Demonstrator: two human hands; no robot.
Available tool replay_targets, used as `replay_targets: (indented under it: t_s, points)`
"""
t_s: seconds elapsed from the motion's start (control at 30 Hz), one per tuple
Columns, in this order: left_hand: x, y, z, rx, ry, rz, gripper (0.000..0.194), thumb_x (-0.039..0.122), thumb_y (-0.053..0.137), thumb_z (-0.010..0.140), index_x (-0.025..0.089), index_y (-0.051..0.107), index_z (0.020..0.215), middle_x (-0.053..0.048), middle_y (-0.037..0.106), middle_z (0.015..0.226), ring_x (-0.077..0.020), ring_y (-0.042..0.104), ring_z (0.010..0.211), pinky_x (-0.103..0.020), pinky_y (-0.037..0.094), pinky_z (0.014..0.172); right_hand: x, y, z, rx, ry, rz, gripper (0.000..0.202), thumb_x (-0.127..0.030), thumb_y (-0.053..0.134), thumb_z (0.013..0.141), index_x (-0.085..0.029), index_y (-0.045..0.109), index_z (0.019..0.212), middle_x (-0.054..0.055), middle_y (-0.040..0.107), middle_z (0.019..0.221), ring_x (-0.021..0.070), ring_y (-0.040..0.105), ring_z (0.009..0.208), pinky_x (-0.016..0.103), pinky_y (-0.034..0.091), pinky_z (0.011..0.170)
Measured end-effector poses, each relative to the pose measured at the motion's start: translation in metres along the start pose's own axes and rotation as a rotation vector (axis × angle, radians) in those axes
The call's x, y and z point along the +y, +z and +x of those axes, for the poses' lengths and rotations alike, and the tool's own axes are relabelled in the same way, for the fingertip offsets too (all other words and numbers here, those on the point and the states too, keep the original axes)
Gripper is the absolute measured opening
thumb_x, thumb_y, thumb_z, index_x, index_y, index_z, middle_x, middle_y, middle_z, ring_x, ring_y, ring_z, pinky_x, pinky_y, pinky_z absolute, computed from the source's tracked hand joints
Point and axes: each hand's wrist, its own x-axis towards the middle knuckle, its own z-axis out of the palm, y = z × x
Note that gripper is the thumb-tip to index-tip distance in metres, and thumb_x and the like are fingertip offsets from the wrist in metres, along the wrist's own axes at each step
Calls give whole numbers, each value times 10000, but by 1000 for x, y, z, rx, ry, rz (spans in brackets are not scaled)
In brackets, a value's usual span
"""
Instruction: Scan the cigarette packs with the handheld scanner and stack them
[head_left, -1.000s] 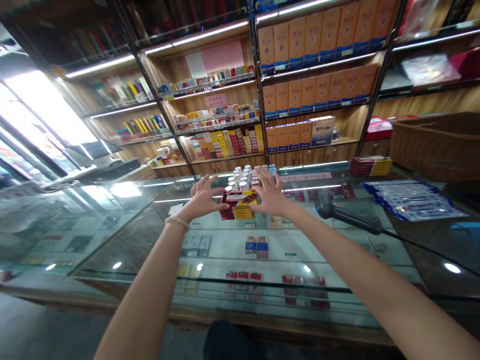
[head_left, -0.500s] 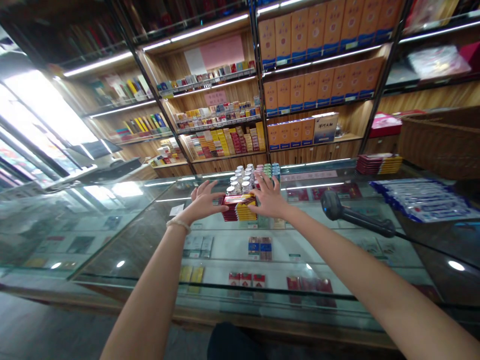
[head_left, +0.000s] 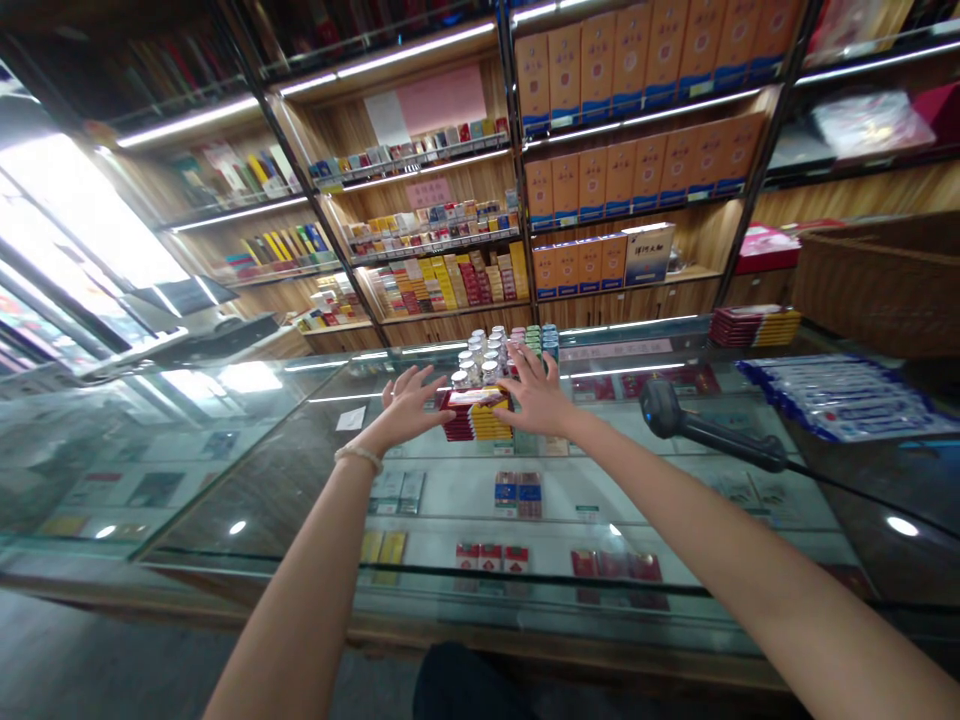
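A stack of flat red-and-yellow packs (head_left: 480,425) sits on the glass counter in front of me. My left hand (head_left: 409,405) is at its left end, thumb and forefinger against or very near the packs, the other fingers spread. At the right end, my right hand (head_left: 534,392) has its thumb at the packs' edge and its fingers stretched out over the far side. Contact of the fingertips with the stack is hard to make out. Just behind the stack stand rows of small capped bottles (head_left: 491,350), partly covered by my right hand.
A black handheld scanner (head_left: 667,412) lies on the glass counter (head_left: 300,500) at right. Beyond it are blue-and-white packets (head_left: 840,398), another red-and-yellow stack (head_left: 754,326) and a brown box (head_left: 877,285). Shelves of orange boxes (head_left: 592,180) line the back wall.
Both hands stay at the ends of the stack with almost no movement. The whole view has shifted very slightly.
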Motion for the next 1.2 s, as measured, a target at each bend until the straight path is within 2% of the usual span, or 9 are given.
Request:
replay_targets:
  t_s: [0.17,0.27,0.4,0.5,0.6,0.77,0.93,1.2]
  points:
    - [15,-10,-5,-37,-110,37,911,680,655,864,333,340,1645,-112,307,1731,-398,203,1604,-658,144,1273,4,-4,-3,-9,-5,-65,734,-679,519,970,-250,497,1565,162,101,1778,370,67,1637,653,20,1264]
    - [27,-14,-7,28,-155,52,952,700,623,884,314,259,1674,-133,184,1767,-409,115,1628,-676,111,1271,9,-10,-6,-16,-26,-100,804,-731,478,970,-297,370,1638,130,72,1786,380,13,1639,677,-21,1259]
    - [46,-18,-7,133,-130,116,937,677,590,915,299,215,1686,-147,88,1781,-415,27,1638,-703,75,1260,17,-19,-13,-16,-50,-148,831,-747,473,967,-366,252,1672,84,26,1794,390,-34,1638,697,-61,1253]
    - [62,-20,-6,159,-77,189,860,650,567,939,306,275,1671,-150,111,1778,-419,46,1636,-716,55,1254,23,-23,-18,1,-57,-173,828,-743,488,965,-374,257,1669,87,15,1793,396,-40,1637,706,-70,1250]
    - [81,-19,-3,186,-28,241,761,610,570,951,326,382,1632,-136,197,1764,-412,108,1630,-705,50,1260,28,-27,-24,47,-51,-184,788,-719,477,982,-351,306,1658,100,44,1791,393,-9,1638,703,-69,1253]
    - [117,-15,7,310,13,222,657,572,538,985,331,460,1591,-122,282,1739,-385,177,1619,-686,47,1270,42,-51,-37,130,-19,-227,699,-665,410,1032,-311,379,1634,121,118,1781,371,67,1639,699,-20,1266]
    - [165,-9,24,441,14,125,595,547,542,997,350,506,1558,-106,335,1717,-365,199,1611,-676,37,1275,66,-85,-56,170,14,-279,654,-644,416,1039,-314,437,1604,116,161,1774,371,106,1634,717,-15,1258]
    - [243,9,54,576,-13,-38,570,514,545,1003,284,552,1523,-139,376,1687,-362,249,1588,-655,86,1283,117,-125,-96,201,103,-351,644,-623,460,1031,-307,461,1591,118,216,1762,372,148,1625,708,4,1259]
